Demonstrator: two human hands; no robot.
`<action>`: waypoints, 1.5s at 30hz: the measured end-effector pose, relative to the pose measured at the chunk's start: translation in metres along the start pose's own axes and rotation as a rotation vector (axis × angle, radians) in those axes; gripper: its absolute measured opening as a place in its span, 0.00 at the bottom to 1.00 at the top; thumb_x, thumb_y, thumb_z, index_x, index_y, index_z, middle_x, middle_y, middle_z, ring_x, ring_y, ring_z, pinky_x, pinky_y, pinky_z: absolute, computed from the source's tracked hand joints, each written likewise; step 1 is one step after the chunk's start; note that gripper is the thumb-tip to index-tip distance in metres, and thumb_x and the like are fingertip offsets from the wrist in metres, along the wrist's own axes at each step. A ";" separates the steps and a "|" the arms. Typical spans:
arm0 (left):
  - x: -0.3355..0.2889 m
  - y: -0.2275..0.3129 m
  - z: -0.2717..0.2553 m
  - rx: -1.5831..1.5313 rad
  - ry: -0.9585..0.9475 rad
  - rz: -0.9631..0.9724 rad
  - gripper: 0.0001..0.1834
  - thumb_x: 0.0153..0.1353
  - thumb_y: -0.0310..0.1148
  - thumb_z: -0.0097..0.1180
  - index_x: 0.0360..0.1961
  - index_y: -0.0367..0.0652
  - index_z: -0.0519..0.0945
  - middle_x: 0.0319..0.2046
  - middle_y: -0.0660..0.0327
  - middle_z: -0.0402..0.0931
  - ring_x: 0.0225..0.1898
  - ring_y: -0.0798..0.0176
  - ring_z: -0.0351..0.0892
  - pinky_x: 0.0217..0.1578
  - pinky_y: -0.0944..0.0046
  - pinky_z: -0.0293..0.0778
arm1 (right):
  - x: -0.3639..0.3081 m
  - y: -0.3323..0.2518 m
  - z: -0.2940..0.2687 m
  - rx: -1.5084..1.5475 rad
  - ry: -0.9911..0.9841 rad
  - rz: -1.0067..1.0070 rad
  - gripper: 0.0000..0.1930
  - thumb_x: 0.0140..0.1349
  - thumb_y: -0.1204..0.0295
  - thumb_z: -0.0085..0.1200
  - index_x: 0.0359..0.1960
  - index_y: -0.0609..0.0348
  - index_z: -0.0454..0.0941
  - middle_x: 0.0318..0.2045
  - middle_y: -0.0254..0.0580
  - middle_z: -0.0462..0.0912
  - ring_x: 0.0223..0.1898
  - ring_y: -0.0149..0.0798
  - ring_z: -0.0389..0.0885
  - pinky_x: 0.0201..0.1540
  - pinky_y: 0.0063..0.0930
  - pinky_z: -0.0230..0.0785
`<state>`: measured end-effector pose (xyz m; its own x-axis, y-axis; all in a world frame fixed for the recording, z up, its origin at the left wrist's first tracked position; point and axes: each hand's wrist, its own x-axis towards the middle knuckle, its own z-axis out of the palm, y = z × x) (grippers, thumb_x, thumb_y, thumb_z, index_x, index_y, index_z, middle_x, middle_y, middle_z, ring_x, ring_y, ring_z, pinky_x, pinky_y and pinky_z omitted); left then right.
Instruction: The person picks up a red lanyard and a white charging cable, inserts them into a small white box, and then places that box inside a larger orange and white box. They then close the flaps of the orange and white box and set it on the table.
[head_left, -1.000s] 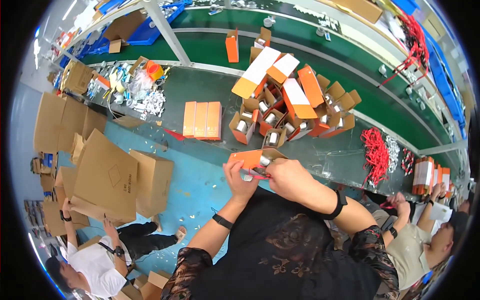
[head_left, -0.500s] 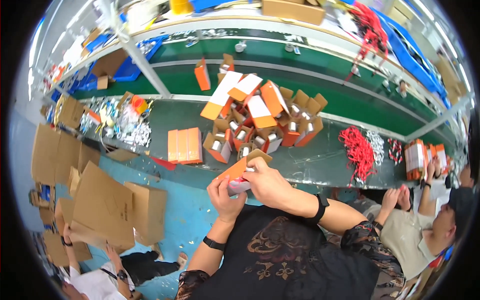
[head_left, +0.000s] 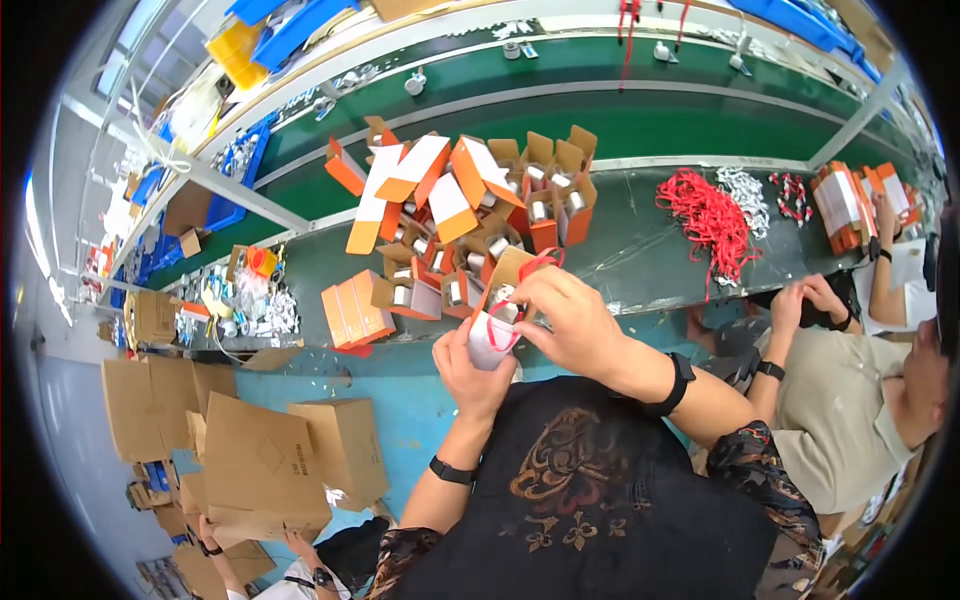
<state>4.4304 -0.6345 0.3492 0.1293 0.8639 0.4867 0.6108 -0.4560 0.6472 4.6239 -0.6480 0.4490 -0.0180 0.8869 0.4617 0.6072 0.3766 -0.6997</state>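
My left hand (head_left: 470,378) is wrapped around a small orange-and-white carton (head_left: 487,343), which is tilted with its brown flap up. My right hand (head_left: 580,325) pinches a red cord (head_left: 545,257) at the carton's open top; part of the cord loops down over the white side. Something white shows inside the opening, too small to make out. Just beyond my hands, several open cartons (head_left: 455,290) stand on the dark green bench (head_left: 625,240) with white cylindrical items in them. Closed orange cartons (head_left: 357,308) lie side by side to their left.
Red cords (head_left: 705,225) are heaped on the right of the bench, beside white small parts (head_left: 743,195). Mixed parts and plastic bags (head_left: 245,300) lie at the left. Large cardboard boxes (head_left: 262,465) stand on the blue floor. A co-worker in a beige shirt (head_left: 835,430) is close on my right.
My view has shifted, so the bench items sit differently in the picture. The carton has turned more upright, showing its white side, and a red cord loop now rises above it at my right hand.
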 end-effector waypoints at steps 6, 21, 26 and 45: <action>0.011 0.017 0.015 -0.089 -0.059 0.023 0.37 0.36 0.26 0.69 0.55 0.37 0.75 0.46 0.51 0.71 0.48 0.48 0.73 0.50 0.54 0.72 | -0.015 0.012 -0.031 -0.147 0.303 0.089 0.23 0.48 0.72 0.72 0.48 0.56 0.80 0.41 0.44 0.80 0.42 0.46 0.81 0.44 0.37 0.75; 0.027 0.010 0.024 0.030 -0.044 0.286 0.37 0.34 0.29 0.70 0.53 0.41 0.77 0.46 0.53 0.72 0.46 0.48 0.72 0.48 0.52 0.71 | -0.009 0.026 -0.008 -0.430 -0.184 0.161 0.11 0.53 0.73 0.62 0.40 0.51 0.85 0.38 0.38 0.83 0.38 0.45 0.79 0.40 0.41 0.67; 0.033 0.004 0.021 0.000 -0.084 0.185 0.38 0.36 0.28 0.69 0.55 0.38 0.75 0.47 0.51 0.70 0.49 0.47 0.72 0.51 0.51 0.71 | 0.009 0.018 -0.014 0.034 -0.276 0.240 0.14 0.57 0.80 0.52 0.45 0.56 0.82 0.35 0.43 0.86 0.42 0.47 0.81 0.43 0.42 0.72; 0.046 -0.007 0.020 0.047 0.071 0.422 0.37 0.36 0.27 0.72 0.53 0.36 0.73 0.48 0.48 0.71 0.50 0.42 0.73 0.55 0.47 0.72 | 0.007 0.034 0.007 -0.208 0.083 0.323 0.13 0.53 0.73 0.65 0.41 0.58 0.83 0.35 0.43 0.81 0.31 0.47 0.82 0.35 0.37 0.77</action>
<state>4.4478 -0.5873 0.3556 0.3225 0.5859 0.7435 0.5509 -0.7549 0.3558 4.6389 -0.6274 0.4242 0.2597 0.9230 0.2840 0.7192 0.0114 -0.6947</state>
